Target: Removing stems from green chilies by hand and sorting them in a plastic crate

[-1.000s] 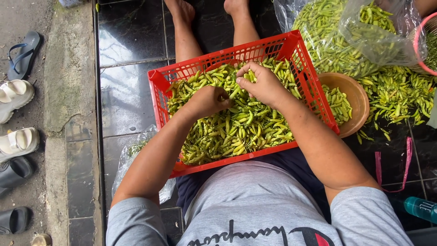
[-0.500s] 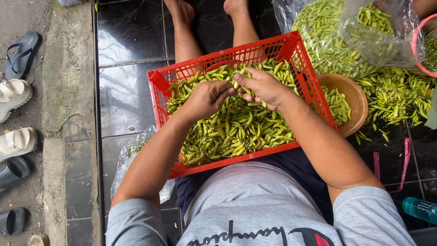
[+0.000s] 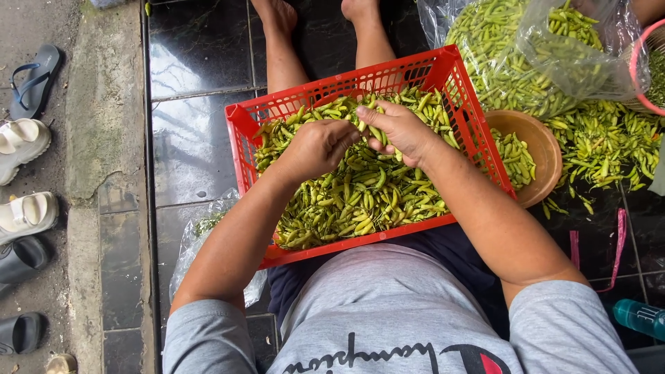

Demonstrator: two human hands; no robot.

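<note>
The green chili [image 3: 375, 131] you are working on sits between your two hands, just above the heap in the red crate [image 3: 244, 131] on your lap; its long axis runs roughly up and down the view, one end toward your feet, the other tucked under your fingers; which end carries the stem I cannot tell. Your right hand [image 3: 400, 131] is curled closed around it, thumb and fingertips pinching; your left hand [image 3: 318, 149] is closed too, its fingertips meeting the same chili from the other side, though whether it grips or only touches is hidden by the knuckles.

The risks, as I judge them: the chili is small and slick, so a pinch too near its tip could let it slip back into the heap of chilies [image 3: 360, 201] and be lost among its like; a hard pull could snap the flesh rather than the stem; the crate rests tilted on your legs, so a shift of your knees could spill it onto the dark tiled floor [image 3: 201, 62].

Further out, a brown bowl [image 3: 537, 135] with a few chilies touches the crate's right wall; beyond it lie a clear plastic bag of chilies [image 3: 526, 55] and loose ones on the tiles; sandals [image 3: 24, 138] line the left edge.
</note>
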